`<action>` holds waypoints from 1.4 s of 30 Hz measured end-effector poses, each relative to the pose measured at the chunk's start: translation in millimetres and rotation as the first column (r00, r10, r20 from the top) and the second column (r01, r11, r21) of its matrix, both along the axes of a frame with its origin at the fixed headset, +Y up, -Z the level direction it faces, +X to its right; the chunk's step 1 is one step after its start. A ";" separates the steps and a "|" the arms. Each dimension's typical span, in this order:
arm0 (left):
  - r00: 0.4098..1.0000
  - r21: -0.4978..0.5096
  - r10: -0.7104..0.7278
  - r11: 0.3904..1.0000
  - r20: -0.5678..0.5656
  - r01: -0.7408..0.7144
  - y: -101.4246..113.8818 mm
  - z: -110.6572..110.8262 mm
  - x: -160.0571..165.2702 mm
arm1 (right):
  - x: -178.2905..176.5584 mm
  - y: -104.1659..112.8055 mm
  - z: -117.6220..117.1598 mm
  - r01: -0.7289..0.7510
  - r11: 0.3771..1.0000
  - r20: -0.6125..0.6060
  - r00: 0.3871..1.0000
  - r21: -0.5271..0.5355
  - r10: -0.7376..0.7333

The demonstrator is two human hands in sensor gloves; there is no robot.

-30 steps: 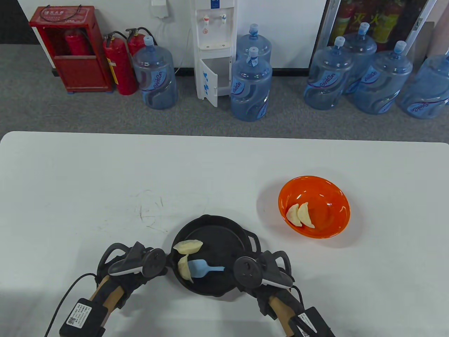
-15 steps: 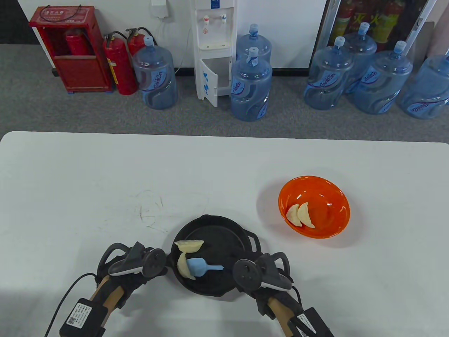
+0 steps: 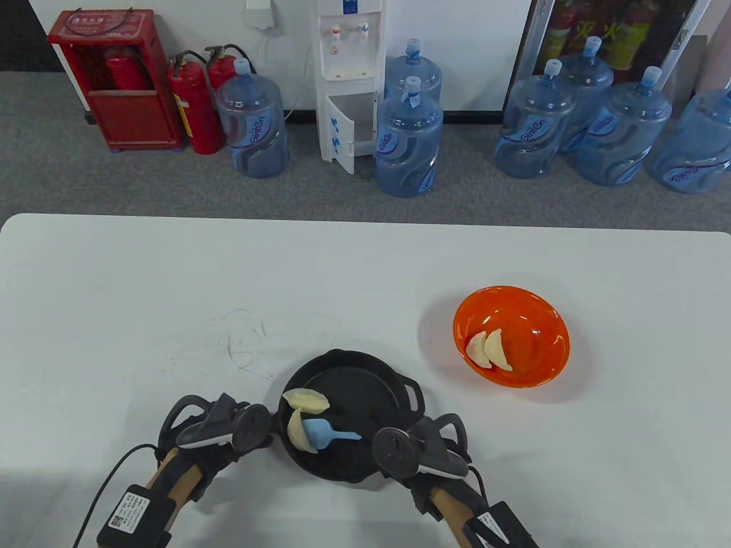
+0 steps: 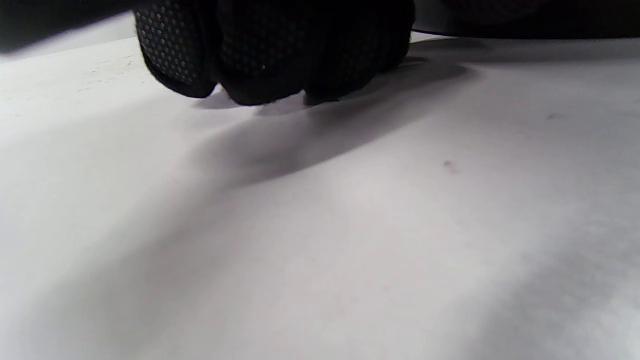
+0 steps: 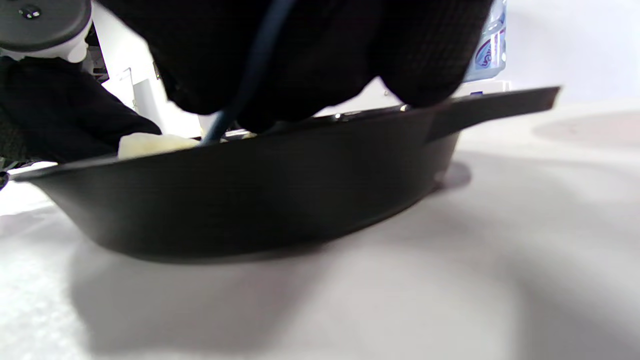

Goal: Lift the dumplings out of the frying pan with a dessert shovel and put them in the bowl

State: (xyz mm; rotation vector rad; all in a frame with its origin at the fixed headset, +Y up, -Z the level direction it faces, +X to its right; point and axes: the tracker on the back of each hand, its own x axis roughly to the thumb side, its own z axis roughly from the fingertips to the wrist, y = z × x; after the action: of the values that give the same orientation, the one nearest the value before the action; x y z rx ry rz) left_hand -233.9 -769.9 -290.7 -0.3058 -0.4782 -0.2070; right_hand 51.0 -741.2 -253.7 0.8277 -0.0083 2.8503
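A black frying pan point(image 3: 365, 399) sits near the table's front edge and holds two pale dumplings point(image 3: 306, 401) point(image 3: 297, 432). The blue dessert shovel point(image 3: 320, 432) lies low in the pan, its blade against the nearer dumpling. My right hand point(image 3: 420, 451), under its tracker at the pan's right rim, grips the shovel handle point(image 5: 250, 65). My left hand point(image 3: 228, 431) is at the pan's left side, fingers point(image 4: 270, 50) curled down at the table where the pan's handle lies hidden. An orange bowl point(image 3: 542, 337) to the right holds two dumplings point(image 3: 491, 349).
The pan's loop handle point(image 3: 414, 394) sticks out toward the bowl. White table point(image 3: 171, 297) stretches to the left and behind the pan. Water jugs, a dispenser and fire extinguishers stand on the floor beyond the table's far edge.
My right hand has slid a little to the left, pushing the shovel blade further against the nearer dumpling. The farther dumpling has turned slightly. My left hand has stayed put.
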 end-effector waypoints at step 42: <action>1.000 -0.013 0.019 1.000 -0.001 -0.019 -0.2 -0.5 -1.6 | 71.9 23.2 -18.1 0.449 0.875 0.135 0.893 -0.181 -0.430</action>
State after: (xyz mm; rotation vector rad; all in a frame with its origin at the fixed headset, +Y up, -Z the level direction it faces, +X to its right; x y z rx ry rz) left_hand -235.5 -770.1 -291.2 -0.3140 -0.4813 -0.1856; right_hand 122.9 -718.0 -271.7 0.5639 0.0784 2.4028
